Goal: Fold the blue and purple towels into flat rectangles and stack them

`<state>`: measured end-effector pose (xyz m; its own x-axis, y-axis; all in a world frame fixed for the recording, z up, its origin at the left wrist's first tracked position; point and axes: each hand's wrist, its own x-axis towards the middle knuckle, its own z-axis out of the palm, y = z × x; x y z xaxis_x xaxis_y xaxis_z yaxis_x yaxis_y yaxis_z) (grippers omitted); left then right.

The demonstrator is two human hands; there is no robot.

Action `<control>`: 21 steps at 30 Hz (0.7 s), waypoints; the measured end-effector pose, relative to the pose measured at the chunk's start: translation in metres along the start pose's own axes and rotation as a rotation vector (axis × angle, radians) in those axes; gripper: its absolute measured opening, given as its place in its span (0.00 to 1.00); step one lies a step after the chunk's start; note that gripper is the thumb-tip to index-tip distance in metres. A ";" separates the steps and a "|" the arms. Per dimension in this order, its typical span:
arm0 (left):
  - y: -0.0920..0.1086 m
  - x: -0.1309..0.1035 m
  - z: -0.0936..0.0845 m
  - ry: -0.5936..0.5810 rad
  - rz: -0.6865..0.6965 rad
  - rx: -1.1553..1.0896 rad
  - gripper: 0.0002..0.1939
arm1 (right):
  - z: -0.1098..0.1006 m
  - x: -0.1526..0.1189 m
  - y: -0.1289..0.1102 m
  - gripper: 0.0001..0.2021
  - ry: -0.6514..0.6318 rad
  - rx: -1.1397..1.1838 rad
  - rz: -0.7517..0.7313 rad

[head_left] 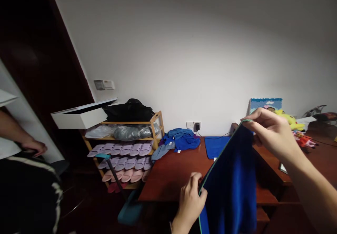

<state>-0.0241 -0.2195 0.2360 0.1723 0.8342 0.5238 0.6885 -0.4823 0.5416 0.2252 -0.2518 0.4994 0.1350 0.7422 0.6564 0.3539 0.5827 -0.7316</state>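
A blue cloth (234,177) with a green-stitched edge hangs in the air in front of the table. My right hand (271,128) pinches its upper corner, held high on the right. Lower down, my left hand (191,199) grips the same edge, so the edge runs taut and slanted between both hands. The rest of the cloth drops in loose folds below. On the table behind it lies a flat blue cloth (216,146), partly covered from view by the hanging one. A crumpled pile of blue cloths (181,141) sits at the table's far left corner.
The reddish-brown table (171,177) stands against the wall. Left of it is a wooden rack (155,132) with slippers (131,163), a black bag (129,111) and a white box (79,118). A person (23,177) stands at far left. Plush toys (289,119) lie at right.
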 end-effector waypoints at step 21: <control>-0.197 -0.022 -0.069 -0.305 -0.460 -0.575 0.14 | -0.123 -0.004 0.074 0.28 0.189 -0.603 0.046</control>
<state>-0.2126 -0.1610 0.1633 0.2016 0.9794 0.0077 0.2804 -0.0652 0.9577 0.3644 -0.2525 0.4648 0.3041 0.6589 0.6880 0.7955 0.2217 -0.5640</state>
